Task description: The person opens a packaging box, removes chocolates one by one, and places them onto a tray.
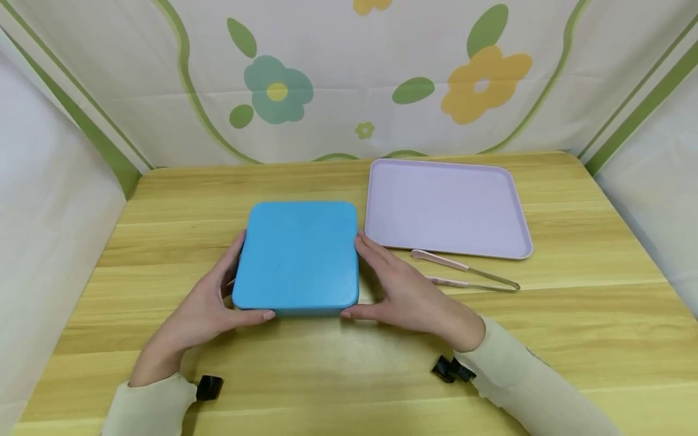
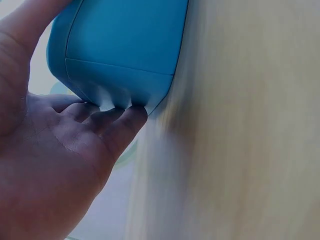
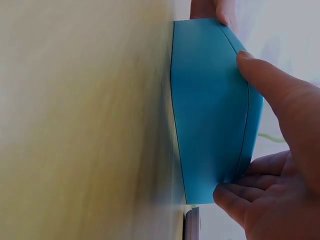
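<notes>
One blue box [image 1: 300,254], square and round-cornered, on one wooden table [image 1: 338,375], left of and nearer than one lilac tray [image 1: 447,209]; a single seam just below the top, interior hidden. Two hands, one to each side: left hand [image 1: 204,306] curved around the near left corner, half-spread, with hold of the box, thumb along the front and fingers against the left side; right hand [image 1: 409,290] likewise at the near right corner, half-spread, with hold of the box, thumb on the front by the seam, fingertips on the right side. One pair of tongs [image 1: 447,261], pink-armed, metal bend to the right, on the table just beside the tray's near edge; one arm partly hidden behind the right hand. Two pale sleeves [image 1: 152,409], both cut off at the lower border, each with a black clip [image 1: 209,387] of unclear form. Behind, printed cloth [image 1: 349,72] with four leaves and four flowers: one teal, one small green, two orange, one of these cut off above. In the head view, left fingertips mostly behind the box; in the left wrist view, thumb cut off above, wood blurred; in the right wrist view, other hand cut off above, and below, a greyish rim, hard to identify.
</notes>
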`<action>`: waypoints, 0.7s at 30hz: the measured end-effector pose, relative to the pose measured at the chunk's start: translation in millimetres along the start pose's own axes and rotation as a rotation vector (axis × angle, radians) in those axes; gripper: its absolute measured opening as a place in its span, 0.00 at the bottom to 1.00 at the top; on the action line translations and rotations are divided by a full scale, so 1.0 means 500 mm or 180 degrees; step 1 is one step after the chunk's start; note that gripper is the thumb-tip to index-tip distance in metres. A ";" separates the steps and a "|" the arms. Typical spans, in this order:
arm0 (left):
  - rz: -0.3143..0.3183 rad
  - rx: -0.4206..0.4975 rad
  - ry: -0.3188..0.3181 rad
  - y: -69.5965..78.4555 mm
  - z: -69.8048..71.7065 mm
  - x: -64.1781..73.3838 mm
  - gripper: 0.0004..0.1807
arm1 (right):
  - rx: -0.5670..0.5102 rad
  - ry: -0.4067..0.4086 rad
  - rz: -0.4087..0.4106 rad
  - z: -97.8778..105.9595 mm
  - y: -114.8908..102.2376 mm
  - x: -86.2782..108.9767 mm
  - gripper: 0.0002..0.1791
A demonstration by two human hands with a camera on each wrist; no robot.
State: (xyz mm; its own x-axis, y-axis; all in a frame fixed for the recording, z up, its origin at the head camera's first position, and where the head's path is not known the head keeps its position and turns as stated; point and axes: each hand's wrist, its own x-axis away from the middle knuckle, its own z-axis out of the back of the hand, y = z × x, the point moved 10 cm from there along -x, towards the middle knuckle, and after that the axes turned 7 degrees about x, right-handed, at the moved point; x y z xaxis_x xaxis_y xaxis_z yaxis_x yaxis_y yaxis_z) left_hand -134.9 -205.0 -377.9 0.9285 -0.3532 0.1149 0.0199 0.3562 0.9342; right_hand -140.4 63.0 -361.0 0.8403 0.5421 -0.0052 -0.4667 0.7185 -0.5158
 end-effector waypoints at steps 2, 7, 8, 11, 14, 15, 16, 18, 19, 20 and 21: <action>-0.0005 -0.0012 0.0000 0.002 0.000 0.000 0.75 | -0.0036 0.0004 -0.0006 0.000 0.002 0.000 0.67; 0.0052 -0.0153 0.0020 0.001 0.002 0.001 0.75 | -0.0100 0.0018 0.0006 0.001 0.002 0.000 0.67; 0.0070 -0.0192 0.0028 0.002 0.003 0.001 0.75 | -0.0107 0.0023 0.0013 0.001 0.001 -0.001 0.67; 0.0093 -0.0269 0.0041 0.005 0.006 0.004 0.75 | -0.0127 0.0048 0.0043 0.002 -0.001 -0.001 0.67; 0.0096 -0.0290 0.0033 0.011 0.008 0.006 0.75 | -0.0151 0.0068 0.0054 0.003 -0.002 -0.001 0.67; 0.0101 -0.0297 0.0030 0.012 0.009 0.006 0.75 | -0.0163 0.0070 0.0051 0.003 -0.002 -0.001 0.67; 0.0110 -0.0306 0.0025 0.012 0.009 0.007 0.75 | -0.0179 0.0069 0.0046 0.003 -0.002 -0.001 0.67; 0.0145 -0.0337 0.0024 0.011 0.010 0.007 0.75 | -0.0200 0.0069 0.0040 0.002 -0.001 -0.001 0.67; 0.0154 -0.0359 0.0022 0.010 0.010 0.007 0.75 | -0.0208 0.0067 0.0039 0.001 -0.001 -0.001 0.67; 0.0168 -0.0379 0.0025 0.009 0.010 0.007 0.74 | -0.0216 0.0067 0.0038 0.001 0.000 -0.001 0.67; 0.0180 -0.0396 0.0027 0.008 0.011 0.007 0.74 | -0.0224 0.0067 0.0039 0.000 0.000 -0.001 0.67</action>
State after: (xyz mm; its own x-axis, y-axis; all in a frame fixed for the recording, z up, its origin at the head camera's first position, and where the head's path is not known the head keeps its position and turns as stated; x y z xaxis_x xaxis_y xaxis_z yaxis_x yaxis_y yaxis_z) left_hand -133.3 -209.4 -372.0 0.9325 -0.3224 0.1627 0.0130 0.4801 0.8771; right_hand -140.8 63.0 -360.9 0.8406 0.5409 -0.0296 -0.4571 0.6789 -0.5746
